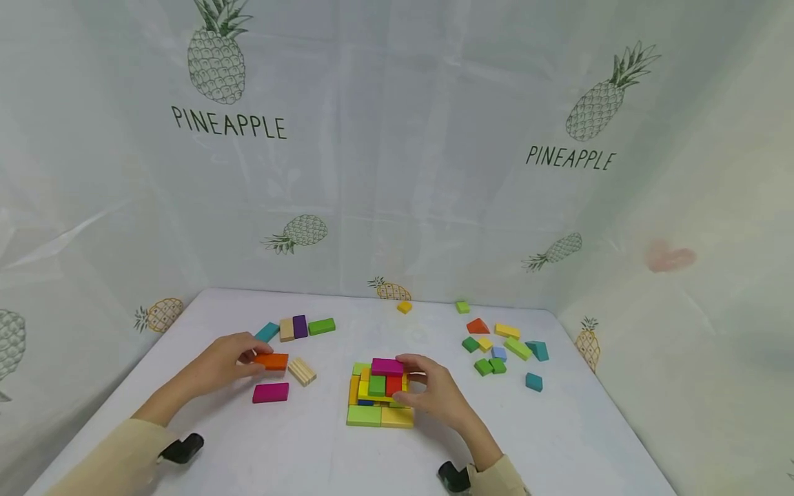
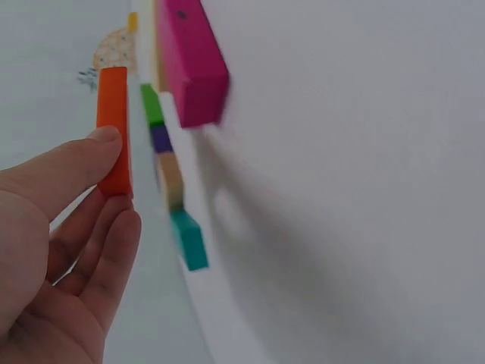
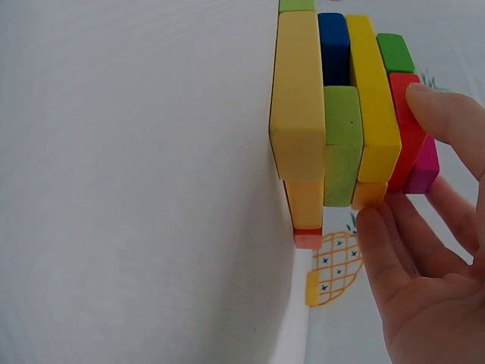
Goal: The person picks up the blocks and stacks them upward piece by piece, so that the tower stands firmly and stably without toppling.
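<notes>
My left hand [image 1: 226, 362] pinches an orange block [image 1: 274, 362] between thumb and fingers, at the left of the table. In the left wrist view the orange block [image 2: 114, 98] is raised off the white tabletop. At the middle stands a layered stack of coloured blocks [image 1: 364, 416]. Its upper part has a green block [image 1: 376, 386] and a red block [image 1: 393, 386] side by side, with a magenta block [image 1: 387, 366] on top. My right hand [image 1: 437, 396] grips the red block from the right. The right wrist view shows the thumb on the red block [image 3: 407, 129] and fingers behind the stack.
Near the left hand lie a loose magenta block [image 1: 271, 393] and a ridged pale wooden block [image 1: 302, 371]. Behind them are teal, tan, purple and green blocks [image 1: 322, 326]. Several small blocks [image 1: 517, 348] are scattered at the right. A pineapple-print sheet [image 1: 397, 172] hangs behind the table.
</notes>
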Demonstrator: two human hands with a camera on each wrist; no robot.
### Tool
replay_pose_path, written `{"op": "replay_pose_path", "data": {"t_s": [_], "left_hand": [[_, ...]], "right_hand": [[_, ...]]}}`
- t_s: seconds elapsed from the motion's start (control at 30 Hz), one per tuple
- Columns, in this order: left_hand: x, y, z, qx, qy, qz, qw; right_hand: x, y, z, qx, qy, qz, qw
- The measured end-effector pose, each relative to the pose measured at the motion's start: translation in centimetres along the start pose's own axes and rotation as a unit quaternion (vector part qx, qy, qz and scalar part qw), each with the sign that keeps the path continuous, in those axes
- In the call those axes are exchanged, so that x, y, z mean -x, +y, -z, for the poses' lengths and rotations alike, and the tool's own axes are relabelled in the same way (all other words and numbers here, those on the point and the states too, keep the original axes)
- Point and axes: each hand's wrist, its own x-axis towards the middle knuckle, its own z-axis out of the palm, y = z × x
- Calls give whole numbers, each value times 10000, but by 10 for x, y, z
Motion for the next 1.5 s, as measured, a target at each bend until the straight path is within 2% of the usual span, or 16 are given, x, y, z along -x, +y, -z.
{"op": "replay_pose_path", "data": {"t_s": [0.1,0.23,0.3,0.47,0.7,0.83,1.03,1.2,1.5], "left_hand": [[-3,17,-2,88,112,-174,9997],[-9,41,-12,167,174,-388,9990],[-13,54,-18,238,152,-447,9986],[-24,89,-35,519,43,-347,9980],[-42,130,-58,749,-2,-777,9942],[-48,147,-69,869,-46,-829,9928],[-54,159,-84,835,-9,-875,9927],[-53,167,-90,801,116,-866,9930],[-53,168,-100,763,361,-874,9926]], "right_hand": [[0,0,1,3,0,-16,10000],[0,0,1,-3,-3,15,10000],[0,-1,1,-19,3,20,10000],[1,-1,0,-41,22,28,10000],[0,-1,1,-73,3,76,9999],[0,0,0,-73,-18,71,9999],[0,-1,1,-26,-21,108,9999],[1,-2,1,-47,-37,90,9999],[1,-1,1,-69,5,209,9998]]}}
